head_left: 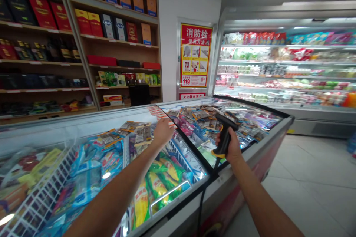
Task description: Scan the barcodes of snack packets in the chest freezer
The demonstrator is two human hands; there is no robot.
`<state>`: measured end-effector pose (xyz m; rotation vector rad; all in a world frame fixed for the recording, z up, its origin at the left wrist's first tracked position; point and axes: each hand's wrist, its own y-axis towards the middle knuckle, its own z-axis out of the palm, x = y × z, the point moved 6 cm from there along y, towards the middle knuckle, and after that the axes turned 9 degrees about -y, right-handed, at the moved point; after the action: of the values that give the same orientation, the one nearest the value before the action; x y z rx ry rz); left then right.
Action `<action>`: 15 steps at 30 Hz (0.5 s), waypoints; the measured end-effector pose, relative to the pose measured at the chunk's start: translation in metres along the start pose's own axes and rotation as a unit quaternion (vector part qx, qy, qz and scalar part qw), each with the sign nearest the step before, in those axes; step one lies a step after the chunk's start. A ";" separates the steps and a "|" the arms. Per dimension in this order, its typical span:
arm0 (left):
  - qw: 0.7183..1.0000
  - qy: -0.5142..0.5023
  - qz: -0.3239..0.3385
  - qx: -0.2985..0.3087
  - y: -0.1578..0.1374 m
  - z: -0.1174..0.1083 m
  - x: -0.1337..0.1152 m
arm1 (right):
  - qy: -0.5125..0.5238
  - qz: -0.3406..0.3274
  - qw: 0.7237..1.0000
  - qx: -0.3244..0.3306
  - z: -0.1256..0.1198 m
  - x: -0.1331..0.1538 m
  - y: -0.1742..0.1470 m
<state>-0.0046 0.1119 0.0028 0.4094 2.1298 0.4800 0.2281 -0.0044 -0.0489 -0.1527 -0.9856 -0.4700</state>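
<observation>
My right hand is wrapped round the grip of a black and yellow barcode scanner, held above the right part of the chest freezer. A dark cable runs down from the scanner in front of the freezer. My left hand is closed over the freezer's middle, right at an orange-and-white striped strip; its fingertips are hidden from me. Below it lie brown packets and green-and-yellow corn-patterned packs. Blue bags fill the section to the left.
White wire baskets divide the freezer, under glass lids with a black frame. Behind stand shelves of boxed goods and a red fire-hydrant notice. A lit open cooler stands beyond the tiled floor at right.
</observation>
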 end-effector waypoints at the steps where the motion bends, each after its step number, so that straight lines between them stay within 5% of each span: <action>1: 0.999 -0.054 -0.002 0.007 0.004 0.015 -0.008 | 0.003 -0.001 1.000 -0.011 -0.003 0.001 0.002; 6: 0.961 -0.242 -0.122 0.051 0.025 0.096 -0.025 | 0.006 -0.024 0.998 -0.057 -0.016 0.001 0.008; 9: 0.892 -0.368 -0.260 0.039 0.029 0.138 -0.020 | -0.004 -0.045 0.998 -0.049 -0.016 -0.002 0.009; 11: 0.855 -0.414 -0.312 0.021 0.031 0.155 -0.018 | -0.006 -0.052 0.997 -0.051 -0.015 -0.004 0.010; 15: 0.835 -0.434 -0.338 0.000 0.039 0.170 -0.015 | -0.019 -0.051 0.996 -0.065 -0.013 -0.005 0.008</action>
<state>0.1486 0.1701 -0.0578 -0.1460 1.2416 -0.1274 0.2394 0.0001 -0.0594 -0.2299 -1.0035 -0.6278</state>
